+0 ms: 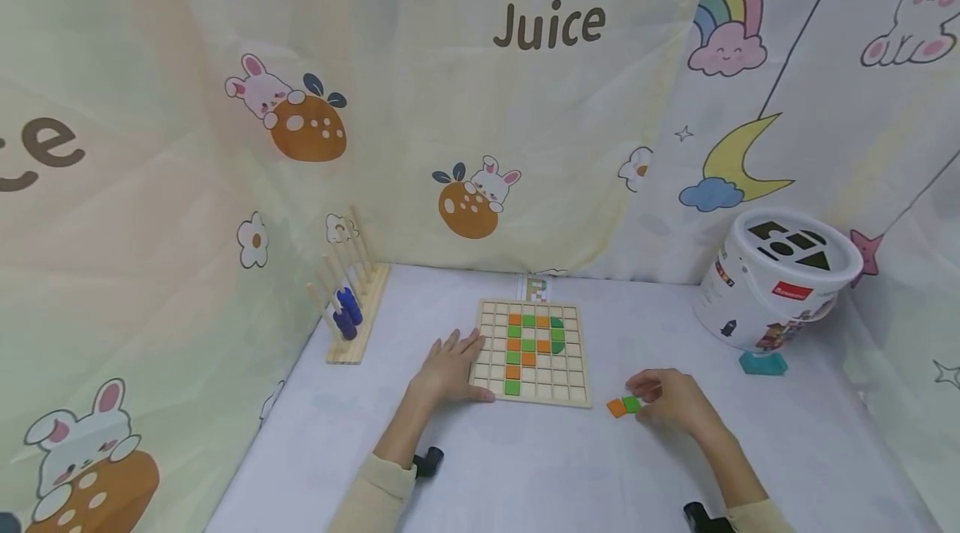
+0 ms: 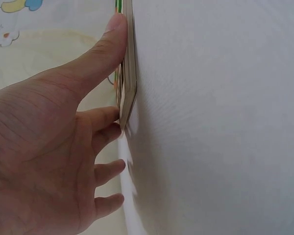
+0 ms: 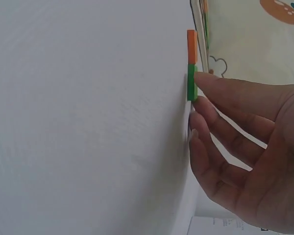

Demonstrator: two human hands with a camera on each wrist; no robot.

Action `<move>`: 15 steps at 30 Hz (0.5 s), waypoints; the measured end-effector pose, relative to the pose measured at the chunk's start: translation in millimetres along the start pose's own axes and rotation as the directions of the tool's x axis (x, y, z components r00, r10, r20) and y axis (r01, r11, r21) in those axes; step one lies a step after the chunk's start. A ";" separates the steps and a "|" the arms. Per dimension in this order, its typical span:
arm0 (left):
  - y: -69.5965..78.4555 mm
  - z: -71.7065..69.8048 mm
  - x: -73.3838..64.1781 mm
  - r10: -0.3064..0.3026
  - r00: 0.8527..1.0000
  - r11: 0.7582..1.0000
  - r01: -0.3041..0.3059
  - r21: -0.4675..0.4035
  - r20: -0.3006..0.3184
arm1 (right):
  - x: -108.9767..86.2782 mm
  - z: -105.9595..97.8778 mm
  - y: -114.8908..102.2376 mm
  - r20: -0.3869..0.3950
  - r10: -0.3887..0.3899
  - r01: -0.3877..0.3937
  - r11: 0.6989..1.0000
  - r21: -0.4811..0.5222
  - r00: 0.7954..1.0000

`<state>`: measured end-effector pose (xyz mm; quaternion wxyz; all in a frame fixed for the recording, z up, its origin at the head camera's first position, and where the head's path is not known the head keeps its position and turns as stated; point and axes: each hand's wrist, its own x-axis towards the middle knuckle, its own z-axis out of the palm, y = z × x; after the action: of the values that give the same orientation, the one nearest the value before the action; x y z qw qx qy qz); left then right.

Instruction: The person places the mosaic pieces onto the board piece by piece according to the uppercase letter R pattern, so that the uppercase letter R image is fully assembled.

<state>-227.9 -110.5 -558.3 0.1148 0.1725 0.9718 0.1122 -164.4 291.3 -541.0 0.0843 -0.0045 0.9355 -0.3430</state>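
Observation:
A wooden grid board (image 1: 558, 375) lies on the white table, with orange and green tiles set in it in the shape of a letter P. My left hand (image 1: 447, 371) rests at its near left corner, fingers spread along the left side and thumb (image 2: 116, 24) on the near edge. Right of the board, two loose square tiles lie side by side, one orange (image 1: 616, 408) and one green (image 3: 191, 83). My right hand (image 1: 671, 401) pinches the green tile between thumb and index finger, the other fingers curled beside it.
A wooden peg stand (image 1: 347, 356) with blue pieces stands at the left. Behind the board lies a small pattern card (image 1: 537, 297). At the right are a white shape-sorter bucket (image 1: 731, 308) and a teal block (image 1: 763, 364). Printed cloth walls (image 1: 420, 100) border the table.

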 end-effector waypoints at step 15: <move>1.5 -2.4 -2.6 0.022 1.000 0.999 -0.022 -0.025 -0.019 | 7.4 4.7 3.4 -0.019 -0.025 0.026 0.999 0.043 0.999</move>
<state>-225.6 -110.5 -555.2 0.1067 0.1807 0.9694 0.1274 -170.8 290.4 -547.9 0.0713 -0.0116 0.9285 -0.3642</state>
